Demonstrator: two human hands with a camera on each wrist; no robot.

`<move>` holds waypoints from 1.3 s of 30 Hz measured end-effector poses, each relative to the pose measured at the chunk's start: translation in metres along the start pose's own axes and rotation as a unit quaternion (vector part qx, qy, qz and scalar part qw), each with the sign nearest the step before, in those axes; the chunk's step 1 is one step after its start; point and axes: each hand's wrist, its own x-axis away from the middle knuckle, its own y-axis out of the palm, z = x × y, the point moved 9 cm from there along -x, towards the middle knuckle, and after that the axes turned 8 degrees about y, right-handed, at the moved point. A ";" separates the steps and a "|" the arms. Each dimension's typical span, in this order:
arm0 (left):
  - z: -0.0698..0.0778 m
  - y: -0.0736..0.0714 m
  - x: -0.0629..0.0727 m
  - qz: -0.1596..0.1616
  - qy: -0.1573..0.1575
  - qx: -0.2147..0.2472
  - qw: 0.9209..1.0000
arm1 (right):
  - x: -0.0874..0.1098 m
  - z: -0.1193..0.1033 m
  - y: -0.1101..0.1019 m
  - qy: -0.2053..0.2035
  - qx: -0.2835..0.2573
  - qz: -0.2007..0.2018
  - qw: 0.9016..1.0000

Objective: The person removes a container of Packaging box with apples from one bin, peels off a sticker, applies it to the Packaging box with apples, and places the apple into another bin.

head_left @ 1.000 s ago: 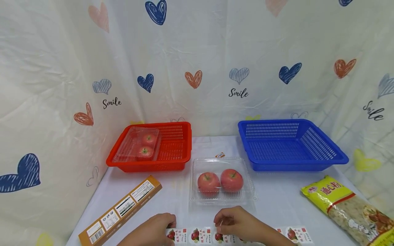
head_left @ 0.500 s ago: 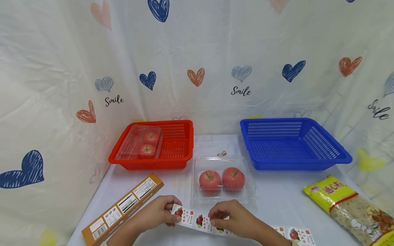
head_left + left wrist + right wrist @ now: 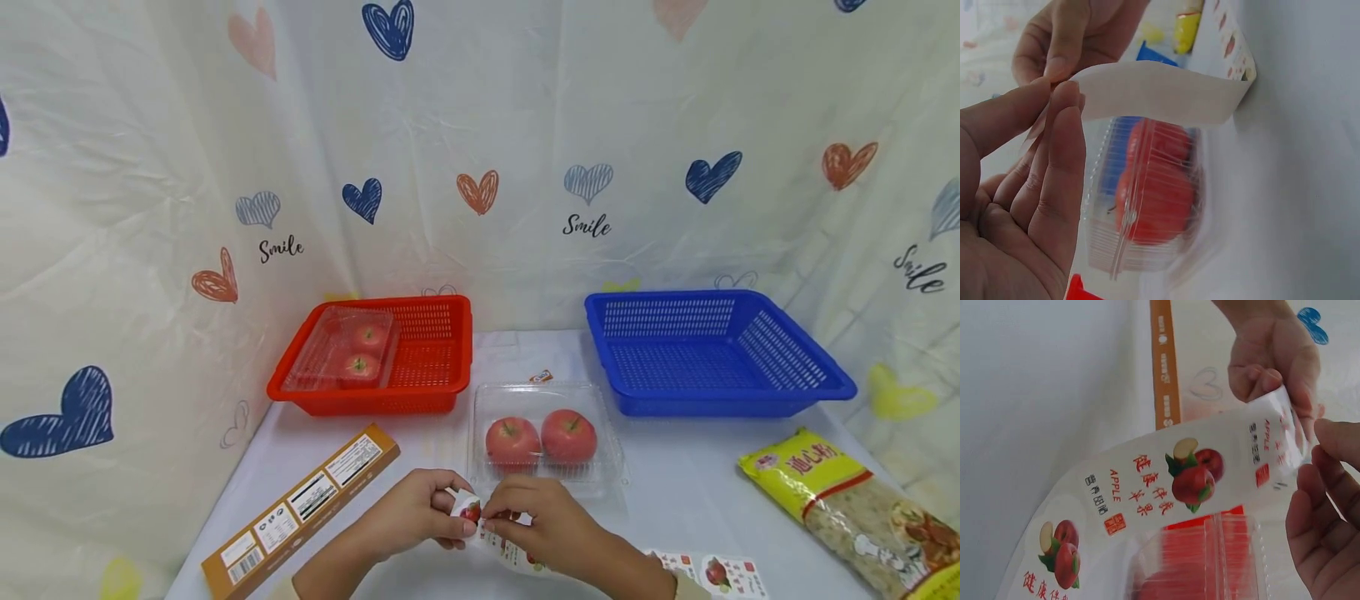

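A heart-printed pale curtain (image 3: pixel 517 133) hangs behind a white-covered table (image 3: pixel 690 492)

The sticker strip (image 3: pixel 1141 475) is flashing red apple prints, green leaves, red and black lettering on white, its back showing plain and pale! Two apples (image 3: pixel 569 436) are blushing pinkish red through the clear box (image 3: pixel 534 398). One basket (image 3: pixel 390 403) is blazing red, another basket (image 3: pixel 712 405) is beaming blue! The packet (image 3: pixel 855 512) is wearing bright yellow with a red stripe; the carton (image 3: pixel 302 508) is mixing orange-brown with white labels; the curtain (image 3: pixel 420 117) is flaunting navy, orange, pink and yellow hearts.
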 end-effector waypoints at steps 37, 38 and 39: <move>0.007 0.009 -0.004 -0.029 0.013 0.125 0.992 | -0.009 -0.026 -0.012 -0.140 0.152 0.016 0.978; 0.007 0.009 -0.004 -0.030 0.014 0.125 0.992 | -0.010 -0.028 -0.012 -0.147 0.153 0.012 0.977; 0.008 0.010 -0.004 -0.032 0.015 0.126 0.991 | -0.010 -0.028 -0.012 -0.152 0.155 0.009 0.976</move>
